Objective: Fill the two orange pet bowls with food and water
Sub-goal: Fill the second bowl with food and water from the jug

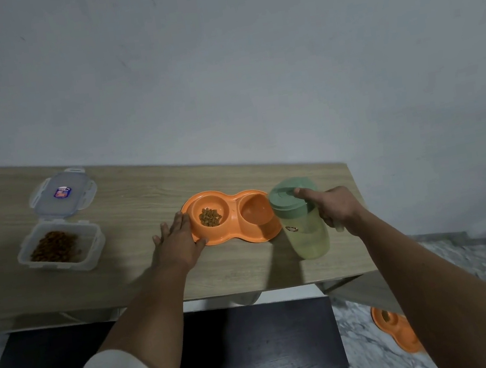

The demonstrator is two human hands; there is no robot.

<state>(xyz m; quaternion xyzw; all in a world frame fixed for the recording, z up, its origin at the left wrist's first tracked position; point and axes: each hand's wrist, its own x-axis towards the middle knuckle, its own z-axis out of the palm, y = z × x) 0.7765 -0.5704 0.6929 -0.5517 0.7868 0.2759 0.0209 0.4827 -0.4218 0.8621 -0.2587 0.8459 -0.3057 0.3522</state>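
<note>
A: Your left hand [178, 244] lies flat, fingers spread, on the near-left rim of the orange double bowl [230, 217], pinning it to the tabletop [129, 194]. Kibble [209, 217] sits in the left well; the right well [255, 210] looks dry.

B: And your right hand [335, 209] is wrapped around the green bottle [301, 222], index finger up on the lid, just right of the dish and overlapping its right end from here. It looks part full, so expect it to be heavy low down and sloshy.

A: Smooth plastic, too, probably slippery. Grip the body below the lid collar, not the lid itself.

B: The dish seems light and stiff, so it'd skid if bumped. Keep that left palm down.

A: The food container [61, 245] stands open, far left, its lid [62, 193] behind it. A second orange dish [398, 332] lies on the floor, near right.
</note>
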